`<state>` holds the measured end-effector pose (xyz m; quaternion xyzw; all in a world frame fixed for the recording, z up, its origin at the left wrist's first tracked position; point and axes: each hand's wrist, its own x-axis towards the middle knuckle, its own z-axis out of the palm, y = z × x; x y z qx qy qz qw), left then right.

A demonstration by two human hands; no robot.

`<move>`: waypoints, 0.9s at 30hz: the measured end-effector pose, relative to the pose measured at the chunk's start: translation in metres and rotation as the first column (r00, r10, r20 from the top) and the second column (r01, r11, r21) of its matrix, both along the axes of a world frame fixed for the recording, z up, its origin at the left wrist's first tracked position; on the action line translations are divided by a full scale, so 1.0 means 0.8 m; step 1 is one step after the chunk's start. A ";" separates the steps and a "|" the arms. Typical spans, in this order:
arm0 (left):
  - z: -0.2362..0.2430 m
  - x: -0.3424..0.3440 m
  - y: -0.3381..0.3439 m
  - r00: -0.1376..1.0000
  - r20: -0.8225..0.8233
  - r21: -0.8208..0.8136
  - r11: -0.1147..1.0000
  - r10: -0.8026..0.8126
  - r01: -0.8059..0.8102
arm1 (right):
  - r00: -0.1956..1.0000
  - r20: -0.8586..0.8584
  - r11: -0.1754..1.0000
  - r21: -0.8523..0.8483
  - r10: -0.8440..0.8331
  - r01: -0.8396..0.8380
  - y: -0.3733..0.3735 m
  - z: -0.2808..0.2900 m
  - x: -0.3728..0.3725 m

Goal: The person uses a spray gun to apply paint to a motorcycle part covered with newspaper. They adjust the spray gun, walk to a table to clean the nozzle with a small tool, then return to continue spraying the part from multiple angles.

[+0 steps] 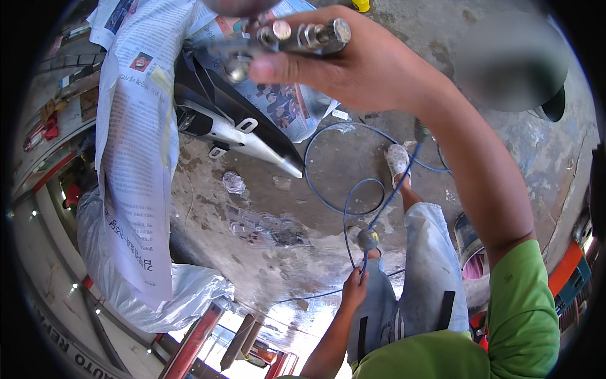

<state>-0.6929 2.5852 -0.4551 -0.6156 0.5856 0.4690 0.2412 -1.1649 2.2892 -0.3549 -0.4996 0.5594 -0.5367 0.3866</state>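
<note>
My right hand is raised at the top, closed around a metal spray gun with knobs at its rear. Part of the gun is blurred and cut off by the upper edge. Beyond it lies a black car body panel with a silver-grey bracket-like part, partly covered by newspaper. Low in front of my legs, my left hand grips a blue air hose. The hose rises toward my right wrist, where a fitting shows; its join to the gun is hidden.
The hose loops over the stained concrete floor by my feet. Silvery plastic sheeting hangs at the lower left. A blurred grey round shape fills the upper right. A bucket stands beside my right leg; crumpled clear plastic lies near the panel.
</note>
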 end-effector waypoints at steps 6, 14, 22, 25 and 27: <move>-0.009 -0.008 0.022 0.997 0.060 0.132 0.990 0.050 -0.058 | 0.919 -0.016 0.877 -0.307 -0.393 0.370 -0.009 -0.057 0.033; -0.011 -0.001 0.031 0.997 0.049 0.138 0.989 -0.060 0.053 | 0.979 -0.021 0.953 0.233 0.204 -0.194 0.083 -0.116 0.003; -0.012 -0.042 0.033 0.992 0.029 0.186 0.975 -0.126 0.118 | 0.968 0.092 0.872 0.421 0.232 -0.249 0.075 -0.101 -0.016; -0.016 -0.049 0.043 0.995 -0.067 0.150 0.985 -0.069 0.079 | 0.980 0.040 0.920 0.338 0.195 -0.197 0.034 -0.107 -0.025; -0.013 -0.062 0.038 0.993 -0.065 0.166 0.980 -0.098 0.108 | 0.975 0.185 0.984 0.108 0.122 -0.143 0.013 -0.110 -0.021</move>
